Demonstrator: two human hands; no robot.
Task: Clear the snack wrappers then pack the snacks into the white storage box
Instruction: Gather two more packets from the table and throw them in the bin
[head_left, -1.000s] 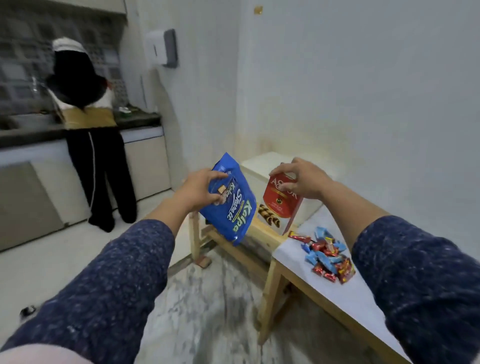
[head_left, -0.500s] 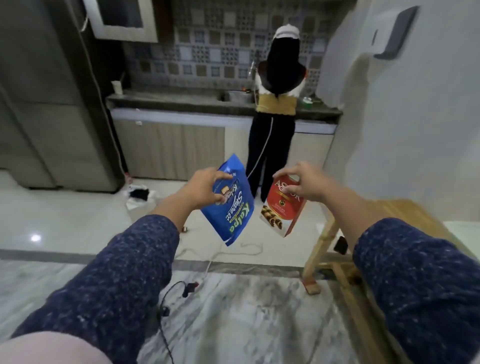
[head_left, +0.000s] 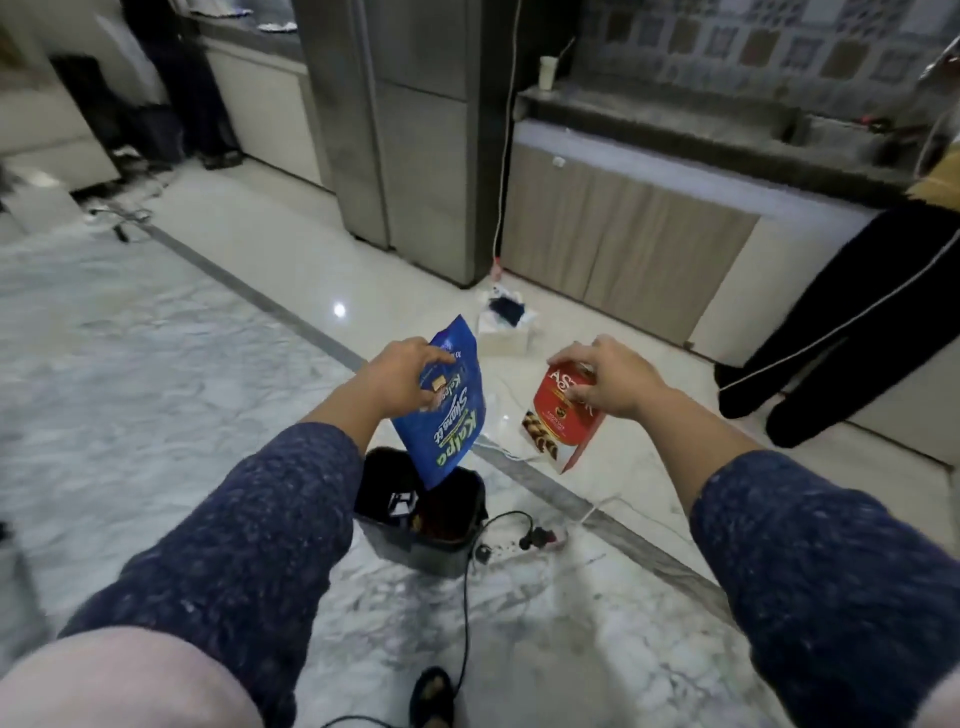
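Observation:
My left hand (head_left: 402, 379) pinches the top of a blue snack pouch (head_left: 447, 421), which hangs upside down with its lower corner just over a black bin (head_left: 421, 506) on the floor. My right hand (head_left: 605, 382) grips the top of a red snack box (head_left: 558, 421), held in the air to the right of the bin. Dark items lie inside the bin. The white storage box and the table are out of view.
A white power strip (head_left: 519, 548) with a black cable lies on the marble floor right of the bin. A small white box (head_left: 506, 327) with dark cloth sits by the cabinets. Another person's legs (head_left: 831, 332) stand at the right, near the counter. A tall fridge (head_left: 415, 130) stands behind.
My view has swung left and down from the table and kitchen counter to the floor. Both hands still carry the pouch and the box, which now hang over and beside the black bin.

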